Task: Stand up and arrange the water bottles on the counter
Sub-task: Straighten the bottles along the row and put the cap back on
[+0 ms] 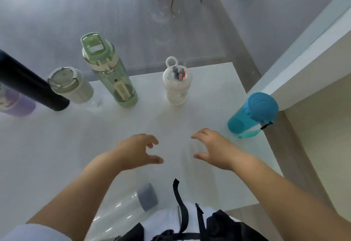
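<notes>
On the white counter (pixel 57 146), both hands, left (pixel 139 150) and right (pixel 212 148), hovered open and empty at frame centre; a clear plastic bottle with a grey cap (pixel 133 202) lay below them.

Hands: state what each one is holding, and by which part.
Nothing is held. The left hand and right hand hover open above the counter, fingers curled, touching no bottle.

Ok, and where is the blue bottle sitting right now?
In the head view the blue bottle stands upright at the counter's right edge, beside the wall corner, to the right of the white bottle and just beyond the empty right hand.
</notes>
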The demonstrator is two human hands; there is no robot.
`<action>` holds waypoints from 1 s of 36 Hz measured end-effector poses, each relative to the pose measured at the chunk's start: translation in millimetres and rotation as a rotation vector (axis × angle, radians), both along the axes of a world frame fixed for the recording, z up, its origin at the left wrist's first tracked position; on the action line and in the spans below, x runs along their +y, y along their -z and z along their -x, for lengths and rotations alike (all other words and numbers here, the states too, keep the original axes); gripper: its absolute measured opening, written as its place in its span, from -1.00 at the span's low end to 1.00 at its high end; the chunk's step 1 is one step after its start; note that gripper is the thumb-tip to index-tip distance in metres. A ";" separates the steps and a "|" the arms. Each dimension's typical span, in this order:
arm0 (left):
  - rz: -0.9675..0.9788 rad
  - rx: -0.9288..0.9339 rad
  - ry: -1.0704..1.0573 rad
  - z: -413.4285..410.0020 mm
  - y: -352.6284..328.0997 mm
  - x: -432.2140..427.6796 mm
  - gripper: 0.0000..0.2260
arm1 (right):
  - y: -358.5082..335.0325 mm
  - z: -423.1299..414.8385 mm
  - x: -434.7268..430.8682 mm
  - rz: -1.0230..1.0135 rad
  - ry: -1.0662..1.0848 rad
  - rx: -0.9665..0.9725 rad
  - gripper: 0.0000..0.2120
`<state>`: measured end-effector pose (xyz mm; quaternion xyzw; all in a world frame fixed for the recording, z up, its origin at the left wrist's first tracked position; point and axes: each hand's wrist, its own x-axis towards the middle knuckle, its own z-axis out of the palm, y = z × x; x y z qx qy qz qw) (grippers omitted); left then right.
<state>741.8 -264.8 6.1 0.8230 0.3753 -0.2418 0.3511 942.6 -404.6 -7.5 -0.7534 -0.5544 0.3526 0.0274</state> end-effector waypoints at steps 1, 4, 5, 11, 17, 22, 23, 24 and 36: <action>0.001 -0.055 -0.045 17.4 -3.1 1.1 -0.50 | -0.2 2.1 1.0 -0.012 0.008 0.007 -0.45; 0.060 -0.092 -0.126 69.7 -10.5 -1.3 -0.40 | -1.5 10.8 3.9 -0.044 0.023 0.033 -0.48; 0.062 -0.056 -0.120 83.4 -8.6 -3.5 -0.35 | -1.9 14.2 5.3 -0.044 0.023 0.040 -0.49; 0.124 0.087 -0.056 111.8 11.2 -16.1 -0.52 | -4.0 35.8 16.6 -0.074 0.034 0.046 -0.52; 0.180 0.119 0.033 119.7 22.7 -13.7 -0.55 | -5.7 58.6 19.5 -0.094 0.066 0.041 -0.54; 0.194 0.174 0.156 116.0 29.7 -12.5 -0.50 | -5.7 71.1 15.2 -0.072 0.108 0.044 -0.54; 0.204 0.178 0.173 113.9 30.2 -12.6 -0.49 | -5.7 72.8 14.1 -0.070 0.124 0.048 -0.54; 0.209 0.178 0.187 111.9 30.9 -12.2 -0.48 | -5.6 74.4 13.0 -0.068 0.140 0.052 -0.54; -0.085 0.050 0.254 86.6 31.8 17.7 -0.47 | -6.1 84.4 0.7 -0.037 0.252 0.048 -0.53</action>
